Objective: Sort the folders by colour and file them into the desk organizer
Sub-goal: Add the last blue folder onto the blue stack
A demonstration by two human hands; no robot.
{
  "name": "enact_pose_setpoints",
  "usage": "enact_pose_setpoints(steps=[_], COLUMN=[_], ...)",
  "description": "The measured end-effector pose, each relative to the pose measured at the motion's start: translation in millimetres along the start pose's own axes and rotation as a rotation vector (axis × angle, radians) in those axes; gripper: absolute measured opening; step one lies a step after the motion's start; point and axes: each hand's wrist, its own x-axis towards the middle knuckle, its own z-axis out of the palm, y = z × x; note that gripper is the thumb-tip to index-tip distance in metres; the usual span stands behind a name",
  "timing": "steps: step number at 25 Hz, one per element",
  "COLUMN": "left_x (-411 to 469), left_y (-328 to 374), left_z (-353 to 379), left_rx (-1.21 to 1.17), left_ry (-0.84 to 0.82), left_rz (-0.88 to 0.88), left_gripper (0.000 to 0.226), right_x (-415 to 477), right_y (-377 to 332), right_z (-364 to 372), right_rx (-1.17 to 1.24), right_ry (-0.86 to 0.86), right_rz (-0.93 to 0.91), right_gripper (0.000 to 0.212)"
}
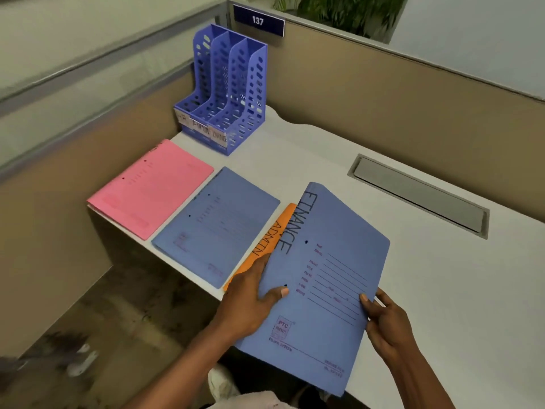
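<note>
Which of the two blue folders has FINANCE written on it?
The blue folder held in both hands, nearest the camera. The other blue folder lies flat beside the pink folder, unmarked.

A pale grey desk top (pixel 324 160) carries a blue perforated plastic three-slot organizer (pixel 227 93) at its far left corner. Nearer, along the left edge, a pink card folder (pixel 150 188) and a blue card folder (pixel 218 225) lie flat, just beside each other. An orange folder marked ADMIN (pixel 271 237) lies beside the blue one. A grey metal cable-slot cover (pixel 418 193) sits flush in the surface to the right.

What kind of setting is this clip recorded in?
Most likely an office cubicle: tan partition walls carry a dark number plate reading 137, and the white desk holds a blue plastic three-slot file organizer and coloured paper folders.
</note>
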Motion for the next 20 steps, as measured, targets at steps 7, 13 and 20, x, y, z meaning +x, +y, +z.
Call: enact_pose_setpoints(steps=[7,13,20], left_x=[1.1,39.0,70.7], left_y=[-42.2,-51.3,-67.5], left_z=[-94.8,-122.2,-148.8], left_rx=[0.165,0.211,0.23], left_ry=[0.077,0.09,0.177], left_rz=[-0.02,-0.035,-0.125], left_gripper=[0.09,0.087,0.083], right_x=[-14.7,13.7,68.1], right_y=[37.9,24.4,5.5], right_z=[105.9,146.7,201.6], right_rx=[-0.159,-0.405,-0.53], right_ry=[-0.056,-0.121,-0.349], right_rz=[-0.065,-0.187,-0.081], right_gripper=[0.041,0.045,0.05])
